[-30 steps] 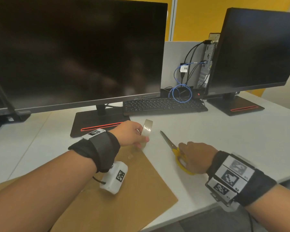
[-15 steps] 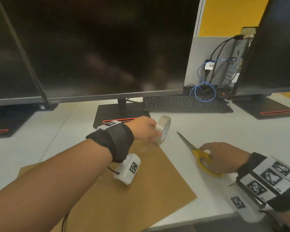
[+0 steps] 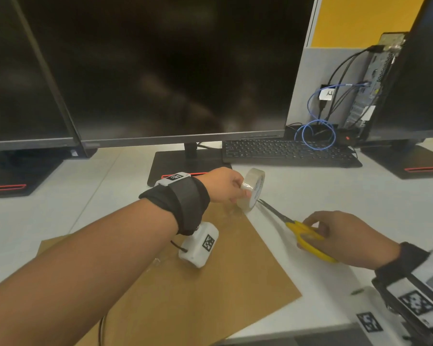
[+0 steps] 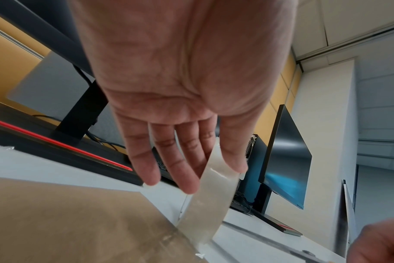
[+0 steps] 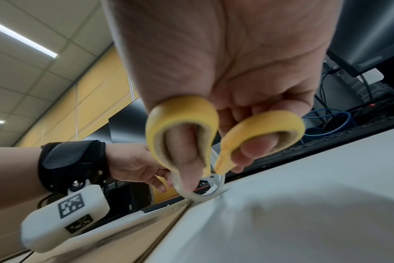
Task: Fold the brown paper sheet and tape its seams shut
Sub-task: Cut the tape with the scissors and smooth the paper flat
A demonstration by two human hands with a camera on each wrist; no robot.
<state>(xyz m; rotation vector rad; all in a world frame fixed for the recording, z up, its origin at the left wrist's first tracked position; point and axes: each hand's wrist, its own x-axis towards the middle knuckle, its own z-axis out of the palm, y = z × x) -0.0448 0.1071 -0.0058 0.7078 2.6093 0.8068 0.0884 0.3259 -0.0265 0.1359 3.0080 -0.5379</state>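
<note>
The folded brown paper sheet point(image 3: 210, 283) lies flat on the white desk, one corner pointing at the monitor. My left hand point(image 3: 226, 186) holds a roll of clear tape point(image 3: 251, 189) upright just above that far corner; a strip of tape point(image 4: 205, 210) runs from the roll down to the paper point(image 4: 79, 222). My right hand point(image 3: 343, 239) grips the yellow-handled scissors point(image 3: 308, 237), thumb and fingers through the handle loops point(image 5: 225, 128). The blades point at the roll, their tips right beneath it.
A large black monitor point(image 3: 160, 71) on its stand point(image 3: 185, 166) rises just behind the roll. A black keyboard point(image 3: 288, 153) lies behind the scissors, with blue cables point(image 3: 315, 133) and a small computer. More monitors stand left and right. The desk's front edge point(image 3: 285, 333) is near.
My left hand has carried the tape roll rightwards to the paper's far corner. The right hand has taken up the scissors and brought their tips under the roll.
</note>
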